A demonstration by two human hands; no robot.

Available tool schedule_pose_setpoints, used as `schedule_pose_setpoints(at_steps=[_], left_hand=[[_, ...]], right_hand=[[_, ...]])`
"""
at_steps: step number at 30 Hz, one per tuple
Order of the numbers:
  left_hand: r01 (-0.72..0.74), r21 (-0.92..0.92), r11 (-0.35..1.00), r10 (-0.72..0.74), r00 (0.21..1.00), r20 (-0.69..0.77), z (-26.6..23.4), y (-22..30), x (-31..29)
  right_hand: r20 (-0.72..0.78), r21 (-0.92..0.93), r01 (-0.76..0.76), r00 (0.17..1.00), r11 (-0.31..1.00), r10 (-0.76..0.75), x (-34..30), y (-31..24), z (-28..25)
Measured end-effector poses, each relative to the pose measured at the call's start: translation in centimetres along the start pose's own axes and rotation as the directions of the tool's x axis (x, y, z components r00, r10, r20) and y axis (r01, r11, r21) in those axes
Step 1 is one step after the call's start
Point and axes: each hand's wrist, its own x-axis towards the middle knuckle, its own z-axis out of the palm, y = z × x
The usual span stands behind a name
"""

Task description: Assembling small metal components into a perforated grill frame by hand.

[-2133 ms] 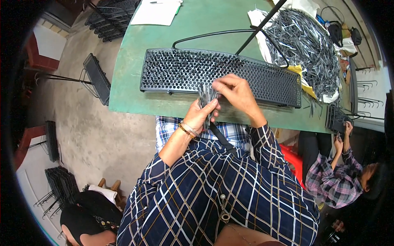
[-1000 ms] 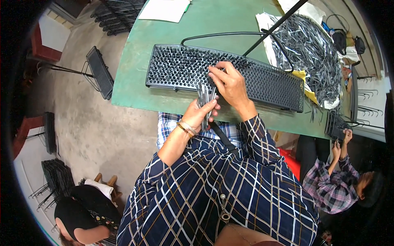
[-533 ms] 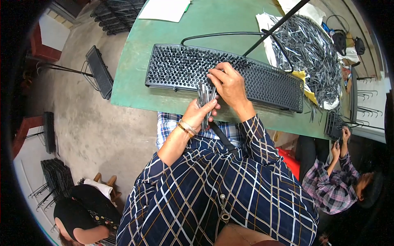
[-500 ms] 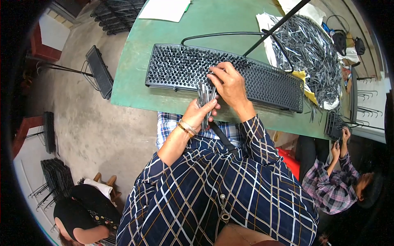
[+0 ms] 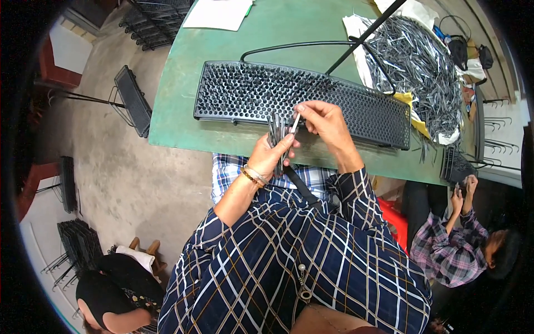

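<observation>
My left hand (image 5: pixel 266 156) is closed round a bundle of thin dark strips (image 5: pixel 275 133), held upright at the near side of the green table. The thumb and forefinger of my right hand (image 5: pixel 332 131) pinch one thin pale strip (image 5: pixel 296 121) at its upper end, with its lower end at the bundle. Just beyond both hands lies a long black rack (image 5: pixel 364 114) full of small round holes. Black pieces stand up densely in its left part, while the holes farther right look unfilled. A bent black wire frame (image 5: pixel 300 45) rises behind it.
A large heap of loose dark strips (image 5: pixel 409 61) lies on a sack at the right of the green table (image 5: pixel 183 131). White papers (image 5: pixel 218 14) lie at the back. A co-worker (image 5: pixel 456 239) handles a similar rack on the right. Another person (image 5: pixel 114 289) is at the lower left.
My right hand has come back from the rack's holes toward me and slightly right, and now pinches a pale strip at the bundle. My left hand has hardly moved.
</observation>
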Motion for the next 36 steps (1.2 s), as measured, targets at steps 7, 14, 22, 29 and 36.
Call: schedule_pose_setpoints(at_steps=[7,14,22,29,36], left_hand=[[0.053,-0.054,0.997,-0.057,0.997,-0.061,0.0,-0.2,0.2],[0.032,-0.038,0.999,-0.035,0.996,-0.081,0.2,0.0,0.0],[-0.006,-0.018,1.0,0.004,0.994,-0.113,0.4,0.0,0.2],[0.001,-0.014,1.0,-0.003,0.992,-0.129,0.5,-0.3,0.2],[-0.017,0.033,0.999,0.022,0.988,-0.152,0.4,-0.3,0.3]], right_hand=[[-0.261,-0.043,0.299,0.918,0.953,-0.3,1.5,0.4,0.9],[-0.248,-0.158,0.297,0.911,0.942,-0.329,1.6,0.8,1.0],[-0.013,-0.038,0.111,0.994,0.993,-0.111,-0.4,0.3,-0.1],[0.066,-0.108,0.08,0.995,0.991,-0.073,-0.2,0.5,-1.4],[-0.004,-0.076,0.231,0.973,0.97,-0.232,0.4,-0.2,-1.2]])
